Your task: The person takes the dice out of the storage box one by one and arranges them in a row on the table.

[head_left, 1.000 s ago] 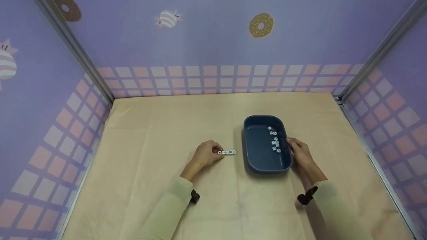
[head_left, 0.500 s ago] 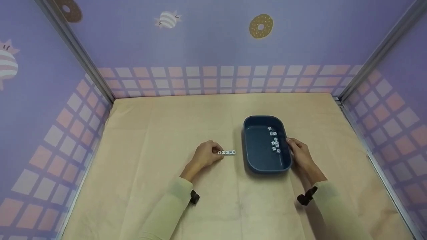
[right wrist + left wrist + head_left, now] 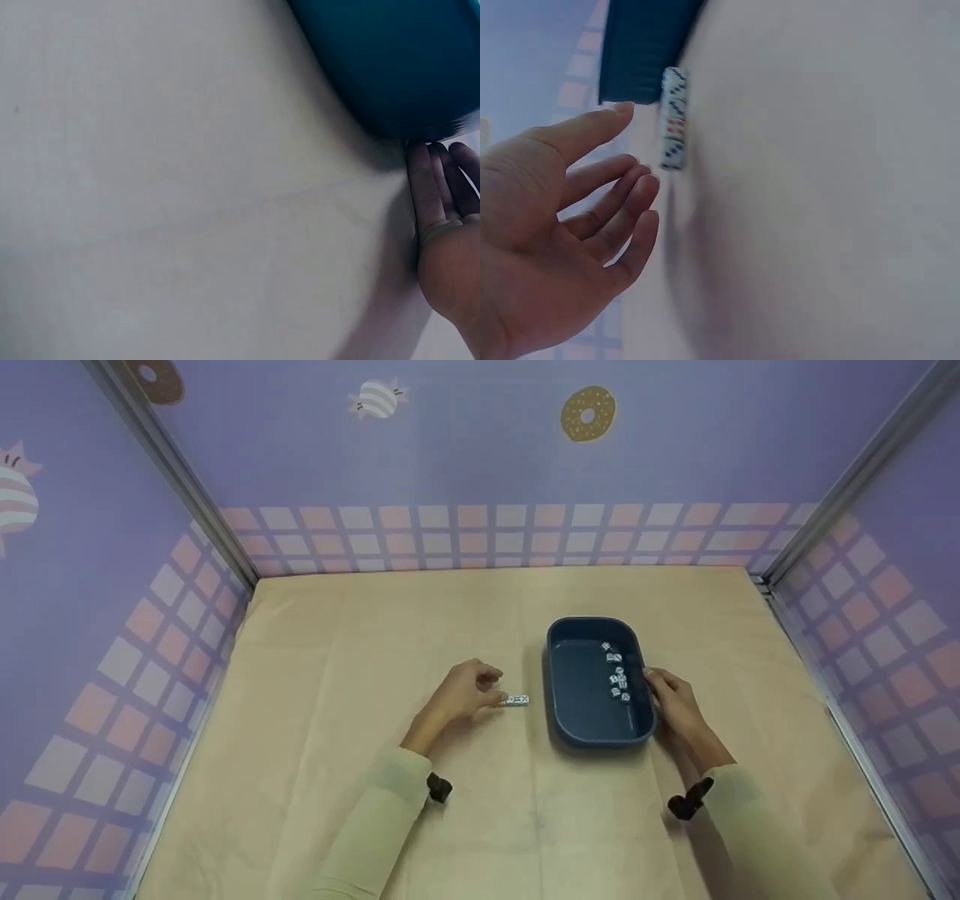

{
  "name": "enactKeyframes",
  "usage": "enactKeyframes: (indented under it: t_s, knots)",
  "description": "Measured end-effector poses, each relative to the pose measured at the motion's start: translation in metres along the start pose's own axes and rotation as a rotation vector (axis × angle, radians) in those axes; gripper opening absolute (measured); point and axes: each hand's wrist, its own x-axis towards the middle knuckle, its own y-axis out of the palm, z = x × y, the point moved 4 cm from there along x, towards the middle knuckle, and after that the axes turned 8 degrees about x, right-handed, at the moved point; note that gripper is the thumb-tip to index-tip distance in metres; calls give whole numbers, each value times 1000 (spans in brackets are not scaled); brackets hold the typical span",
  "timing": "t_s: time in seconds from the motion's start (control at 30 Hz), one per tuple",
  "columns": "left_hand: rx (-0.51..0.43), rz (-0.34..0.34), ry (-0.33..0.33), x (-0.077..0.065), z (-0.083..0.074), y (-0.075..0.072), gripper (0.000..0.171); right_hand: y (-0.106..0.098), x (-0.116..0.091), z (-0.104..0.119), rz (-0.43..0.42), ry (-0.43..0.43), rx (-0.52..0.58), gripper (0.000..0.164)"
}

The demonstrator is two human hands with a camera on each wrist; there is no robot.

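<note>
A short row of white dice (image 3: pixel 519 700) lies on the cloth, its left end hidden behind my left fingertips in the head view. My left hand (image 3: pixel 463 691) hovers at that end, its thumb and fingers spread apart. In the left wrist view, a gap shows between the loosely bent fingers (image 3: pixel 646 193) and the dice. To the right stands a dark blue rectangular tray (image 3: pixel 589 727) with several loose dice (image 3: pixel 619 681) along its right side. My right hand (image 3: pixel 677 701) holds the tray's right wall, thumb at the rim and fingers against the outside, low down.
A beige cloth (image 3: pixel 360 660) with faint creases covers the table. Purple walls with a checked band (image 3: pixel 472 540) enclose it at the back and both sides. The dice row ends a short way left of the tray.
My left hand has let go of the left end of the dice row, its fingers lifting and parting. The right hand and tray have stayed put.
</note>
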Motion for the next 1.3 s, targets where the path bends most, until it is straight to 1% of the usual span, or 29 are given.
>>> enactKeyframes:
  t_s: [0.13,0.23,0.3,0.43,0.6,0.73,0.87,0.97,1.03,1.13,1.2,1.3]
  knots:
    - [9,-51,90,10,-28,-2,46,5,-11,15,8,6,2,56]
    - [37,-86,168,16,-51,0,44,6,-13,18,21,5,4,58]
    - [47,-106,211,20,-66,3,43,3,-8,13,24,-5,14,59]
    - [60,-135,273,28,-90,10,43,-2,3,-2,20,-17,25,59]
    - [85,-122,326,40,-112,29,43,-6,7,-11,16,-16,27,60]
    - [122,-103,323,48,-121,45,43,-5,5,-8,7,-14,27,58]
    - [165,-82,295,57,-128,63,42,-1,-3,7,8,-6,7,55]
    - [181,-59,290,64,-133,78,42,0,-7,15,12,0,-10,55]
    - [186,-48,288,69,-136,88,42,-3,-5,11,7,-7,-15,56]
    - [204,-46,278,77,-138,101,42,-8,3,-1,-4,-24,-20,58]
    - [217,-43,258,80,-138,108,42,-9,7,-8,-17,-43,-29,60]
    - [260,-32,221,84,-137,115,41,-7,9,-11,-23,-59,-43,63]
